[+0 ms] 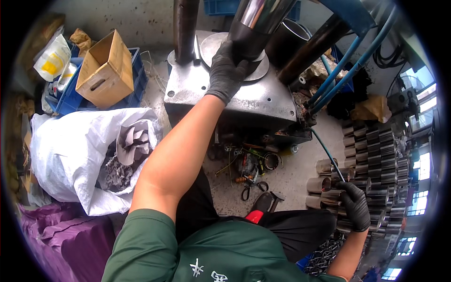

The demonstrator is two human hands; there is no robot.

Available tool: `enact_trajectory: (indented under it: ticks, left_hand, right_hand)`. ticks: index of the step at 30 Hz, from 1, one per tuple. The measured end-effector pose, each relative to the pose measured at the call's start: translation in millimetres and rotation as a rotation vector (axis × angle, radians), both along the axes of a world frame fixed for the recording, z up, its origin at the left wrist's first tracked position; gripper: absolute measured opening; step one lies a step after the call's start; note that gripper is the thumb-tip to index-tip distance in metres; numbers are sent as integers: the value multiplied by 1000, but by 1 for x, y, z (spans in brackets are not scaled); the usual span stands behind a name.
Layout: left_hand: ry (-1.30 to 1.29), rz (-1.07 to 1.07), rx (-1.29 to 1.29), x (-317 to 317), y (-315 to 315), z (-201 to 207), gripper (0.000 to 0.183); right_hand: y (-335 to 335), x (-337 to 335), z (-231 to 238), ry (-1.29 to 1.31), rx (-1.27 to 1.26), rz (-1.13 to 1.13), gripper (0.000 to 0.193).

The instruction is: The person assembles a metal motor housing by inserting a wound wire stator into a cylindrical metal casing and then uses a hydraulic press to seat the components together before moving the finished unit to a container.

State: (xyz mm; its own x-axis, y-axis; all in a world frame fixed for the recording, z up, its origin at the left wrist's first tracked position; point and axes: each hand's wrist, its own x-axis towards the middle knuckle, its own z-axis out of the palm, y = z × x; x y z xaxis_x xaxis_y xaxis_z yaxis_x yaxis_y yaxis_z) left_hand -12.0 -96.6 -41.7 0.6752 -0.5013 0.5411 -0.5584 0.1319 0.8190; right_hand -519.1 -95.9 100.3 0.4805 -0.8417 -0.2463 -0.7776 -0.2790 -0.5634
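Note:
My left hand (228, 70), in a dark grey work glove, reaches up to a large metal cylinder (256, 28). Its fingers curl against the cylinder's dark lower part, just above a round plate (257, 70) on the steel machine bed (225, 101). The cylinder is shiny above this dark band, and its top leaves the picture. Out to the right, my gloved right hand (354, 204) is closed around the end of a thin dark green lever (328, 152) that slants down from the machine's right side.
Thick posts (184, 33) flank the cylinder, with blue hoses (347, 70) at right. Rows of shiny metal sleeves (371, 160) fill the right floor. A white sack (75, 155) and a cardboard box (105, 70) stand left. Scissors (253, 189) and a hammer (278, 197) lie below the machine.

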Motion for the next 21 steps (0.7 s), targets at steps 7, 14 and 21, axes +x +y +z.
enact_trajectory:
  ticks: [7, 14, 21]
  left_hand:
    - [40, -37, -5, -2, 3, 7, 66]
    - [57, -57, 30, -6, 10, 15, 67]
    - [48, -53, -18, -5, 6, 12, 64]
  right_hand:
    - [-4, -4, 3, 69, -47, 163, 30]
    - [-1, 1, 4, 107, 32, 205, 32]
    - [-6, -7, 3, 143, 110, 191, 34]
